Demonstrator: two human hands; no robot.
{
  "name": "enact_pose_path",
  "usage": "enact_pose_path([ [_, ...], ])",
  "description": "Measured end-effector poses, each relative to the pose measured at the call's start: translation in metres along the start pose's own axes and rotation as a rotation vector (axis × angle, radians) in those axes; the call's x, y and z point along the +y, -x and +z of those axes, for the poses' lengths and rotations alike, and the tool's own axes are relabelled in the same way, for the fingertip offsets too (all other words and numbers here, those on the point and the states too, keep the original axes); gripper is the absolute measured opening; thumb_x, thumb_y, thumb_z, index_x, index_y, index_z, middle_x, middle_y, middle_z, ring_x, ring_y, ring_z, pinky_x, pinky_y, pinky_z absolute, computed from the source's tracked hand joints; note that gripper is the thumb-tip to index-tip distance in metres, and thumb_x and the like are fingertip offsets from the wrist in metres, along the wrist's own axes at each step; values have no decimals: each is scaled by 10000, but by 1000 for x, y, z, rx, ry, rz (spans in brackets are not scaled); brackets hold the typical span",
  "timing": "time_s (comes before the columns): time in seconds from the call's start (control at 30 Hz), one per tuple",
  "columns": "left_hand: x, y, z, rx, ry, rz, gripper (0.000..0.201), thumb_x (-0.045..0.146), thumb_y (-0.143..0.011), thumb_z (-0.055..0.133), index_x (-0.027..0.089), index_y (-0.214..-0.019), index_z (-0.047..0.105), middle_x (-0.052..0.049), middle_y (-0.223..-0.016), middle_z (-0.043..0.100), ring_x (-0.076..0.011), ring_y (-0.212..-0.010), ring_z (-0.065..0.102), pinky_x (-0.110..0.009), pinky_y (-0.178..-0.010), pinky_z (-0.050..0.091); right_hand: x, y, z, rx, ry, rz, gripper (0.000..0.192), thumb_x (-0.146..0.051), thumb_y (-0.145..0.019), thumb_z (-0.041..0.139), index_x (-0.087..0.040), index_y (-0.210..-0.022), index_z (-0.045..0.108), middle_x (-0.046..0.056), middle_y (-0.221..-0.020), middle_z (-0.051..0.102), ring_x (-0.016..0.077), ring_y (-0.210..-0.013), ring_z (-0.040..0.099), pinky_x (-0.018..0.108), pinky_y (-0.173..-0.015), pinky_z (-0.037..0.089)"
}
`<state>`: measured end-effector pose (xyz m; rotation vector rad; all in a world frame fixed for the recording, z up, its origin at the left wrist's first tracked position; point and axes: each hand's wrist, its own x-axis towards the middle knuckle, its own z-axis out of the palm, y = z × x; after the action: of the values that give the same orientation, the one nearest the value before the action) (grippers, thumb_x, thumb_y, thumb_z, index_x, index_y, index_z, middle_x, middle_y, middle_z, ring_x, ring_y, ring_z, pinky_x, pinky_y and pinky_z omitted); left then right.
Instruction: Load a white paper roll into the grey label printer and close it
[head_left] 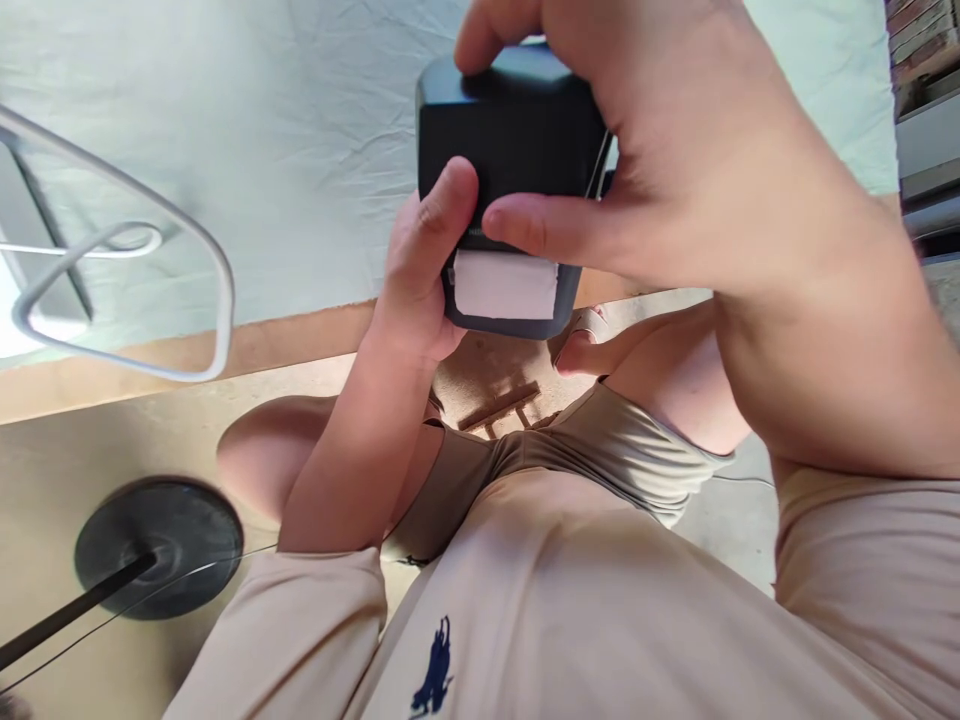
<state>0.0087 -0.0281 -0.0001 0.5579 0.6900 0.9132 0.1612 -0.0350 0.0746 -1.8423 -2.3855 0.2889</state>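
Note:
A small black label printer (517, 140) is held up in front of me over the table's near edge, with a blank white paper strip (505, 284) showing at its lower end. My left hand (424, 255) is closed around the printer's left side, its thumb on the dark face. From the upper right, my right hand (600, 170) grips it too. The right thumb lies across the face just above the paper, and a finger curls over the top edge. My right hand hides the printer's right side, and small lettering by the thumb is partly covered.
A pale cloth (300, 150) covers the table, whose brown edge (300, 335) runs across below. At the left, a white looped tube (221, 300) stands near a grey-white device (45, 240). A round black stand base (161, 550) with a pole rests on the floor, lower left.

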Motion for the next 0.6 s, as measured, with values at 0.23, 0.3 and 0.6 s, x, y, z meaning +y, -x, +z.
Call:
enact_pose_path([
  [0.23, -2, 1, -6, -76, 17, 86, 474, 399, -1132, 286, 189, -1040, 701, -51, -1210, 797, -288, -1589, 475, -367, -1324, 488, 1, 6, 9, 68, 40, -74, 750, -722, -971, 327, -249, -1520, 519, 3, -1412, 579, 214, -1437, 549, 450, -1308, 409],
  [0.3, -1, -1, -6, -187, 59, 73, 600, 467, -1145, 170, 171, -1136, 692, -26, -1313, 754, -273, -1610, 441, -422, -1361, 445, 7, 11, 9, 118, 80, -92, 809, -745, -975, 192, -255, -1517, 540, -12, -1385, 598, 192, -1409, 575, 468, -1292, 395],
  [0.6, -5, -22, -25, -132, 59, -1, 464, 367, -1146, 221, 209, -1139, 657, -5, -1408, 703, -221, -1656, 360, -466, -1349, 451, 4, 21, 11, 79, -142, -53, 766, -534, -905, 637, -274, -1603, 461, -148, -1588, 492, 124, -1525, 465, 170, -1295, 404],
])
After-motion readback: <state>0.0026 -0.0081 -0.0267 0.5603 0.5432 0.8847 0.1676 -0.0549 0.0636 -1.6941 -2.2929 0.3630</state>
